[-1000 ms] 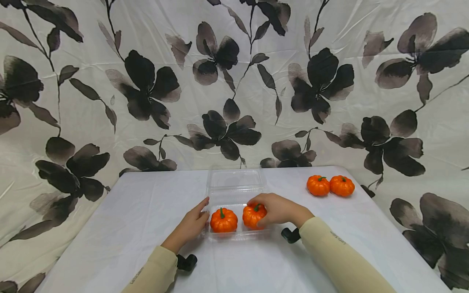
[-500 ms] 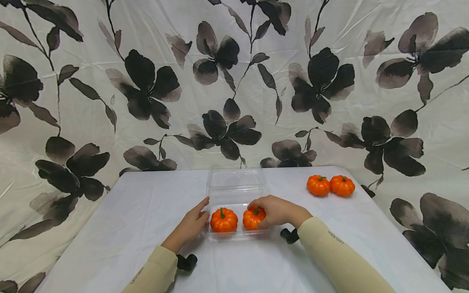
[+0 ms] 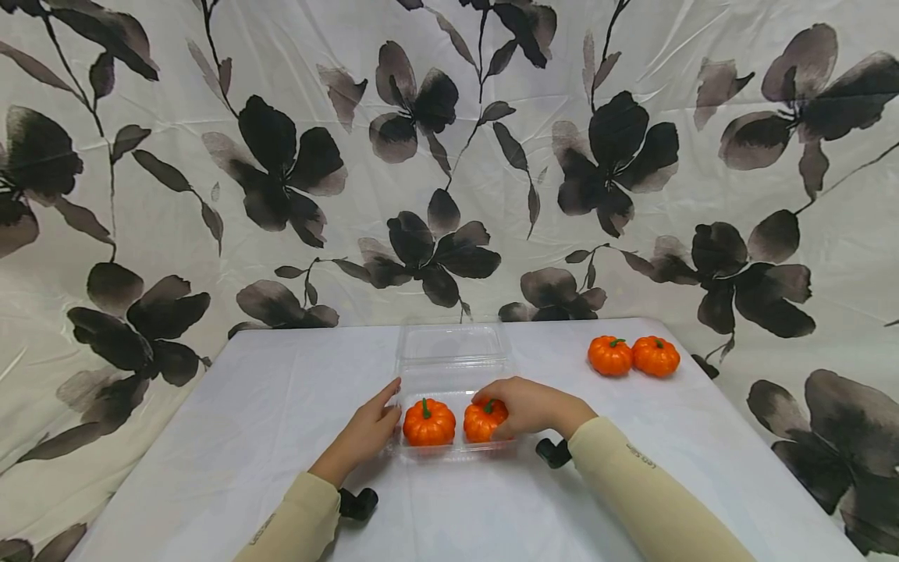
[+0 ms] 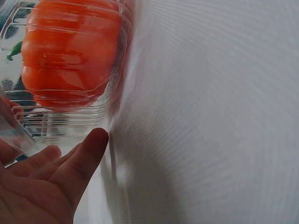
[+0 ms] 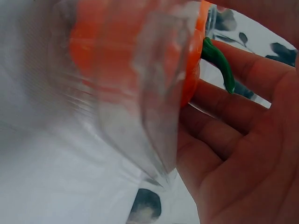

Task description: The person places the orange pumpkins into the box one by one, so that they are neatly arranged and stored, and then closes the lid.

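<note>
A clear plastic clamshell box (image 3: 460,453) lies on the table with its lid (image 3: 453,343) folded back. In its left half sits a small orange pumpkin (image 3: 429,422) with a green stem; the left wrist view shows this pumpkin (image 4: 70,51) through the ribbed wall. My left hand (image 3: 367,429) is at the box's left side, fingers extended, a fingertip right by the corner in the left wrist view. My right hand (image 3: 534,406) grips a second pumpkin (image 3: 483,421) in the right half, fingers behind it and thumb in front. Its stem (image 5: 218,63) points toward the palm in the right wrist view.
Two more orange pumpkins (image 3: 610,356) stand side by side at the table's back right. The table (image 3: 281,390) has a white cover, and a cloth (image 3: 421,156) with dark flowers hangs behind it.
My right hand and the pumpkin it grips have shifted slightly left and the hand sits a bit lower. The left hand has stayed where it was.
</note>
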Demonstrator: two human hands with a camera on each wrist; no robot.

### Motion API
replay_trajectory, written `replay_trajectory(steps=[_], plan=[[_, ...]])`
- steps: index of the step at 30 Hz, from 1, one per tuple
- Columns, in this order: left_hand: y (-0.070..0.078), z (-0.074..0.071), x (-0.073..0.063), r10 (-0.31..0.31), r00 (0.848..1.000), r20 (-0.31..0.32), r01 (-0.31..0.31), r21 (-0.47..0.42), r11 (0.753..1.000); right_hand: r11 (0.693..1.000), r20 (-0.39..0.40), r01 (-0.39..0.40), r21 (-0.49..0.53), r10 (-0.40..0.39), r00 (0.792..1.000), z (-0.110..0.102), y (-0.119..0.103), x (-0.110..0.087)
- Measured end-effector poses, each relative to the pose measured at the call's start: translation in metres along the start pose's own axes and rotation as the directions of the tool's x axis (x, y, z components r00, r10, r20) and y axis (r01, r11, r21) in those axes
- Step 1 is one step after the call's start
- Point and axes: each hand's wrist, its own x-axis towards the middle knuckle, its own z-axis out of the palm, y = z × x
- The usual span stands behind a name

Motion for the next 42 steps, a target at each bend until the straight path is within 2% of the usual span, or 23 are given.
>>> replay_trajectory(steps=[11,17,24,33,37,42], plan=[[0.000,-0.001,-0.001,0.003,1.000,-0.001,-0.003,0.014,1.000,1.000,0.002,-0.018,0.011,0.018,1.000,0.001,0.002,0.001],[0.000,0.000,0.000,0.002,1.000,0.003,-0.002,0.024,1.000,0.999,-0.032,0.025,0.045,-0.024,0.999,-0.003,0.003,-0.001],[-0.001,0.000,0.000,-0.005,1.000,0.013,0.005,0.020,1.000,0.992,-0.123,0.073,0.107,-0.059,0.991,-0.008,0.008,-0.004],[0.001,0.000,-0.002,-0.011,1.000,0.012,0.010,0.034,0.999,0.978,-0.222,0.057,0.201,-0.011,0.975,-0.011,0.022,-0.008],[0.003,0.000,-0.003,-0.016,1.000,0.013,0.016,0.034,0.999,0.980,-0.256,0.030,0.195,0.021,0.966,-0.012,0.027,-0.011],[0.004,0.000,-0.004,-0.012,1.000,0.016,0.011,0.027,1.000,0.989,-0.326,-0.002,0.151,0.052,0.944,-0.013,0.035,-0.013]])
